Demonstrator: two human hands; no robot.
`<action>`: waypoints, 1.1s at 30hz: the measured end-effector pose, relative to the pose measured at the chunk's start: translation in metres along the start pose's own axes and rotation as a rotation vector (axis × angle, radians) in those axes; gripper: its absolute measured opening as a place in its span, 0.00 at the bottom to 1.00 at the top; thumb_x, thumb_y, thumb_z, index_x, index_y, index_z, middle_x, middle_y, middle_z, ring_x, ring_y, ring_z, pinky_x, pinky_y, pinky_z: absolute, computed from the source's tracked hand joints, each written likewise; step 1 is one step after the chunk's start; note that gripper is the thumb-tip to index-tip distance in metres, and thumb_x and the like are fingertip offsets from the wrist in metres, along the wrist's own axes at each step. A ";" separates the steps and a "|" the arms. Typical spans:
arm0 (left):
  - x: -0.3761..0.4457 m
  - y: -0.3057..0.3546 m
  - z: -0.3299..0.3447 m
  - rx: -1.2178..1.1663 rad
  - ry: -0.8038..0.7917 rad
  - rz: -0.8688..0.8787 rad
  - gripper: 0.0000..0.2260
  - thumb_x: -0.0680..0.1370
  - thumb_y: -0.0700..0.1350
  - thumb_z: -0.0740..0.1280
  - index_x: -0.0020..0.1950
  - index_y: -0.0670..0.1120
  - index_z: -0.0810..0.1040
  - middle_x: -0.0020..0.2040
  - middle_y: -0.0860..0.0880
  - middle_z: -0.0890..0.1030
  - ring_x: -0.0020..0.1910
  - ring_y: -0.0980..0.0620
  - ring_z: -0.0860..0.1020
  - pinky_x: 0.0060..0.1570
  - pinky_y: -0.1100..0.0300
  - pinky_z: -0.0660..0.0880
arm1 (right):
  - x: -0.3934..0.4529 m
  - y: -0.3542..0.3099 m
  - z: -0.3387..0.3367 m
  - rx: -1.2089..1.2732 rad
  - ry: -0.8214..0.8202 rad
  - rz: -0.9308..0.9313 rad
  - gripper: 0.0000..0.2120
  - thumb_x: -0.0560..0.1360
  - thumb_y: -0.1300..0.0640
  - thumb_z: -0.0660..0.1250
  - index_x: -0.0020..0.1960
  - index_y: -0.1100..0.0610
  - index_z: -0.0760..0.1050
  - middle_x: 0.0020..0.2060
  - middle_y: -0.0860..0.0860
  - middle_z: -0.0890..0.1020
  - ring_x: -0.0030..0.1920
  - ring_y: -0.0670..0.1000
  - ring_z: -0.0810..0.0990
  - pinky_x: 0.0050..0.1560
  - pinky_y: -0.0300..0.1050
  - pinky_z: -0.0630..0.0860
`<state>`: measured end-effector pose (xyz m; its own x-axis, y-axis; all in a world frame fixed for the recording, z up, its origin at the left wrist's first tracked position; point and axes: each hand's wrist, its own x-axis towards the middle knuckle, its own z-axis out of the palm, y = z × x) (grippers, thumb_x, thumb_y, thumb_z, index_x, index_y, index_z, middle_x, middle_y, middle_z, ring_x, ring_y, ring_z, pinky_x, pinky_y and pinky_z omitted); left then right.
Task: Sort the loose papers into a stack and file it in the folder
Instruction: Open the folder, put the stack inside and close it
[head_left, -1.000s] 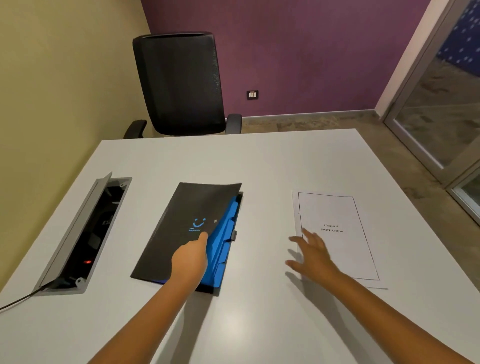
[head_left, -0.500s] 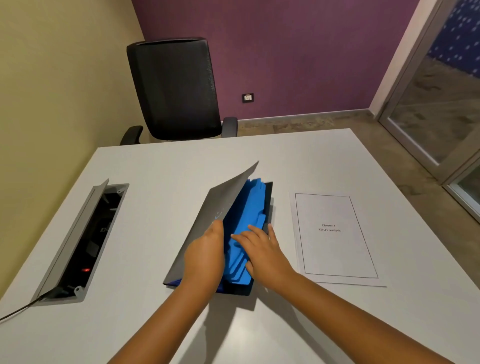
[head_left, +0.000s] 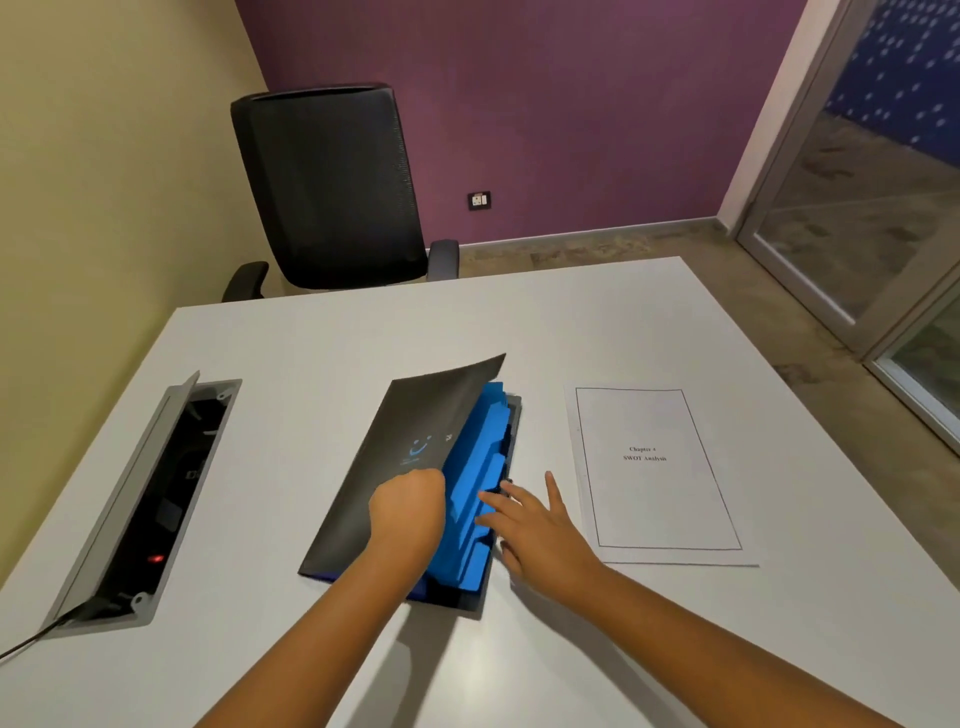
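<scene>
A smooth, matte white table is seen from above. At its middle lies a dark folder, its thin, flexible front cover printed with a small blue smile mark and lifted at the right edge, so that stepped, bright blue tabbed dividers are exposed inside. The cover's right edge is gripped by the left hand, curled into a closed fist around it. The right hand is held flat with fingers spread, the fingertips laid on the blue dividers at the folder's right edge. Just beside the folder, to the right and apart from it, a rectangular stack of white papers lies flat, its top sheet bordered by a thin black line and printed "Chapter 4 SWOT Analysis". A grey, oblong cable hatch is recessed at the left, lid raised. A black mesh-backed chair stands behind the table.
</scene>
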<state>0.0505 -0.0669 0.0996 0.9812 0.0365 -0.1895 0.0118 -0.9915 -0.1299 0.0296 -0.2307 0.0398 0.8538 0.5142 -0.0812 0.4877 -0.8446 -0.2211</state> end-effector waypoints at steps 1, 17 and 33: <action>0.001 -0.001 0.000 -0.012 0.023 0.008 0.06 0.77 0.39 0.60 0.42 0.48 0.70 0.34 0.51 0.76 0.36 0.51 0.77 0.32 0.60 0.67 | 0.001 -0.003 -0.002 0.022 0.060 0.002 0.21 0.78 0.55 0.59 0.71 0.47 0.63 0.76 0.46 0.58 0.77 0.52 0.51 0.70 0.62 0.32; -0.020 0.009 -0.016 -0.563 0.183 0.013 0.16 0.77 0.41 0.57 0.29 0.46 0.61 0.25 0.50 0.65 0.25 0.53 0.65 0.26 0.60 0.61 | -0.010 0.027 -0.006 0.296 0.177 0.163 0.32 0.72 0.73 0.61 0.70 0.47 0.64 0.73 0.47 0.63 0.75 0.50 0.55 0.76 0.49 0.48; -0.012 0.023 -0.008 -0.742 0.146 0.034 0.13 0.76 0.39 0.58 0.32 0.43 0.63 0.26 0.49 0.65 0.26 0.53 0.63 0.27 0.59 0.60 | -0.081 0.175 0.018 0.394 0.090 1.416 0.37 0.67 0.39 0.71 0.63 0.63 0.65 0.60 0.63 0.71 0.61 0.63 0.69 0.58 0.57 0.71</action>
<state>0.0409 -0.0912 0.1069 0.9983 0.0388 -0.0446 0.0574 -0.8178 0.5726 0.0421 -0.4172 -0.0100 0.5817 -0.7114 -0.3943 -0.8130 -0.5226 -0.2566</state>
